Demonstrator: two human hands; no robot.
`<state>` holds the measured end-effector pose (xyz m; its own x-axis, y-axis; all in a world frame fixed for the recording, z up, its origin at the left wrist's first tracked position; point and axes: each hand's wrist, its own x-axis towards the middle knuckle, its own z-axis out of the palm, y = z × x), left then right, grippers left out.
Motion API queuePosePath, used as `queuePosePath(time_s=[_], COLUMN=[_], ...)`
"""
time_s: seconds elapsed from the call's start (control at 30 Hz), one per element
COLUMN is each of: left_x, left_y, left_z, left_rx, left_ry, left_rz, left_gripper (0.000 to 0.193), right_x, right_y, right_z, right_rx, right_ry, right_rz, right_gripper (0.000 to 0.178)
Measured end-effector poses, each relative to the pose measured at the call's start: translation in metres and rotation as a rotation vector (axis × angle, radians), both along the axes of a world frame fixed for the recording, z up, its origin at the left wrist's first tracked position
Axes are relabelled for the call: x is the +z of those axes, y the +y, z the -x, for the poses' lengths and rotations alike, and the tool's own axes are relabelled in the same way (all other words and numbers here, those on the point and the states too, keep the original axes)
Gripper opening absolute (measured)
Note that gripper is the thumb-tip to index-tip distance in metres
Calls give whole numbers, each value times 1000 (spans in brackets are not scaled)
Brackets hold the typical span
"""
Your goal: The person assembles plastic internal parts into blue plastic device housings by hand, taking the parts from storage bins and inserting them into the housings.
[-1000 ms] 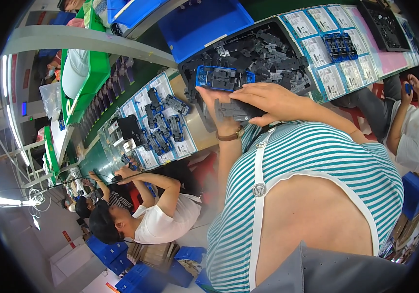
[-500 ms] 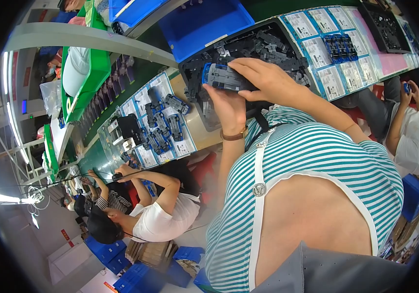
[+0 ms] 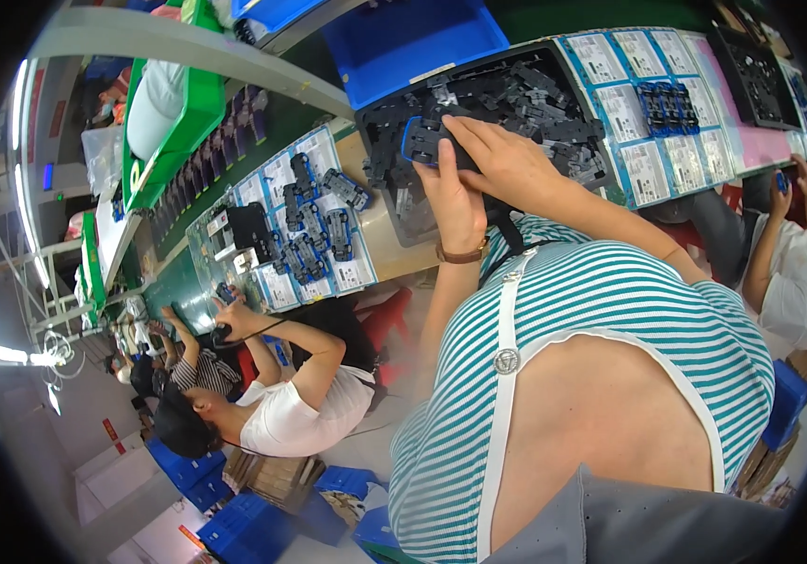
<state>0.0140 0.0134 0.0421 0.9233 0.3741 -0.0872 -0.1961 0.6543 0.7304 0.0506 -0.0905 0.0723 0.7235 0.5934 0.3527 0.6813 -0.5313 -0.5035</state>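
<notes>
Both my hands hold a toy car (image 3: 421, 141) with a blue body edge and a dark grey underside turned up. The fingers of my left hand (image 3: 456, 205) grip it from the near side, with the thumb side hard to make out. Across its right end lies my right hand (image 3: 512, 167), fingers bent over the grey base and hiding much of it. The car is held above a black tray (image 3: 402, 224) full of loose dark grey plastic parts (image 3: 530, 101).
Left of the tray, several blue and grey toy cars (image 3: 310, 230) lie on a sheet of printed cards. More cars (image 3: 668, 108) stand in a row on cards to the right. Behind is a blue bin (image 3: 413, 47). Co-workers sit at left (image 3: 300, 404) and right (image 3: 789, 273).
The car has turned in my hands, showing less of its underside, and my right hand covers more of it. My left fingers have shifted up onto the base. The whole view has shifted slightly.
</notes>
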Motion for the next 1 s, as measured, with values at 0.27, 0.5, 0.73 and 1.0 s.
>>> queuePosePath(time_s=[0.27, 0.5, 0.73, 1.0], left_x=[2, 3, -5, -20], left_y=[15, 21, 28, 44], left_z=[3, 24, 45, 71], left_rx=[164, 253, 371, 326], left_ry=[-65, -26, -16, 76], left_rz=[19, -49, -89, -25], left_gripper=[37, 39, 38, 38], right_x=[-34, -18, -31, -50], right_y=[-9, 7, 13, 32], right_z=[-13, 10, 34, 64], right_rx=[101, 129, 224, 175], right_ry=[430, 960, 1054, 1139], right_rz=[-430, -566, -644, -751], right_gripper=[53, 40, 43, 43])
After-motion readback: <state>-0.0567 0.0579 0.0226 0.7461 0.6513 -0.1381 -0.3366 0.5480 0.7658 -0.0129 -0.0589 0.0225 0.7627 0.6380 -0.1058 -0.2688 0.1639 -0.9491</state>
